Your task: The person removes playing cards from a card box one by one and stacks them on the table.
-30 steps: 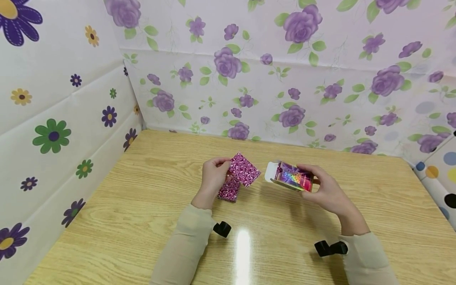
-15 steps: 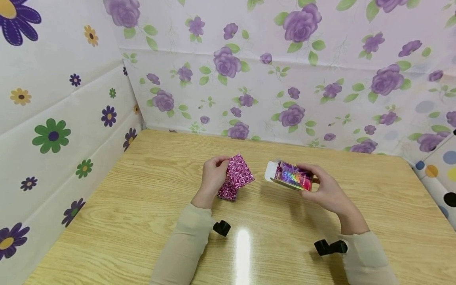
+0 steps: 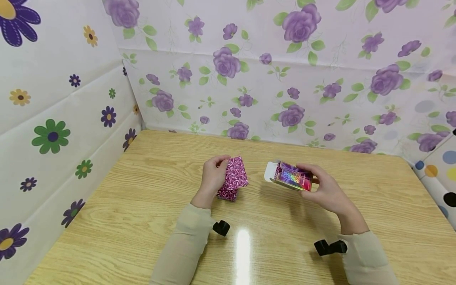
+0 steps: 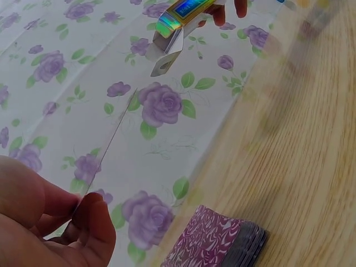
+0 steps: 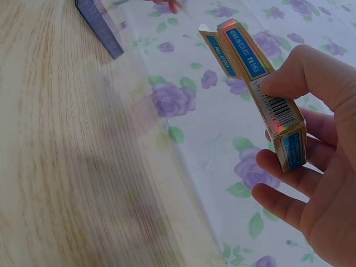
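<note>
My left hand (image 3: 213, 178) pinches a playing card (image 3: 236, 172) with a pink-and-white swirled back. The left wrist view shows this card edge-on, as a thin line (image 4: 113, 143) rising from between thumb and finger. Below it on the table lies a deck of cards (image 4: 208, 239) with the same back, partly covered by the held card in the head view. To the right, my right hand (image 3: 327, 192) grips a shiny, colourful card box (image 3: 293, 177) by its far end, above the table. The box's white flap (image 3: 270, 171) hangs out toward the left hand. A barcode shows on its side in the right wrist view.
The wooden table (image 3: 142, 213) runs back to a wall covering (image 3: 199, 91) printed with purple roses. At the left stands another covering with daisies (image 3: 51, 136). A black camera mount (image 3: 221, 228) sits on the left wrist, another (image 3: 330, 247) on the right.
The pinched card has turned and shifted left, from a slanted pose toward more upright, over the deck. My right hand and the box have stayed nearly still.
</note>
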The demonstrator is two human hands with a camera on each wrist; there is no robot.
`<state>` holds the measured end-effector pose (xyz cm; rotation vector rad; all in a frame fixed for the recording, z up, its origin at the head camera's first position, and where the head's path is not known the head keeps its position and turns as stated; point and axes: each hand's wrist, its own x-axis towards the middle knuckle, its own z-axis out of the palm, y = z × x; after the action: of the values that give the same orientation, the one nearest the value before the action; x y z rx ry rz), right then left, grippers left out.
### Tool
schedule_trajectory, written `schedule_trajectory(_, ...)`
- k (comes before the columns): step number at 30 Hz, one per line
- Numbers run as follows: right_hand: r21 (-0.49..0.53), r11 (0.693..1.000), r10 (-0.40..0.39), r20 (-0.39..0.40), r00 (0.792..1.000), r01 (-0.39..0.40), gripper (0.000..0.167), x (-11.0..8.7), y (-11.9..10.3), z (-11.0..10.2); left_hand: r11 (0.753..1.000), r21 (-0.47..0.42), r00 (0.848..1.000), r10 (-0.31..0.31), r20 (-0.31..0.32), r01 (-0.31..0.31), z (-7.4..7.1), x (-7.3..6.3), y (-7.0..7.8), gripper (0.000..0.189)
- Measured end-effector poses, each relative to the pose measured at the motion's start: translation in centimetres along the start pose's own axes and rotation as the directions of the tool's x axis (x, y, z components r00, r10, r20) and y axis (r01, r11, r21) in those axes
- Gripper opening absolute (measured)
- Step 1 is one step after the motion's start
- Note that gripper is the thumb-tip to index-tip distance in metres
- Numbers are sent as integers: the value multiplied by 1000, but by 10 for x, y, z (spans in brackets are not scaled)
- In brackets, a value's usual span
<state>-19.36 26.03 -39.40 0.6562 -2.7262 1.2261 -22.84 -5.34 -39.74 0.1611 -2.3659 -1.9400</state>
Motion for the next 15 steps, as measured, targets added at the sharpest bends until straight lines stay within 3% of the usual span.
schedule_trajectory(15, -9, 1000, -10, -7, 1000, 10, 69, 0, 1, 1, 999, -7, 996, -47, -82, 47, -6, 7, -6, 25)
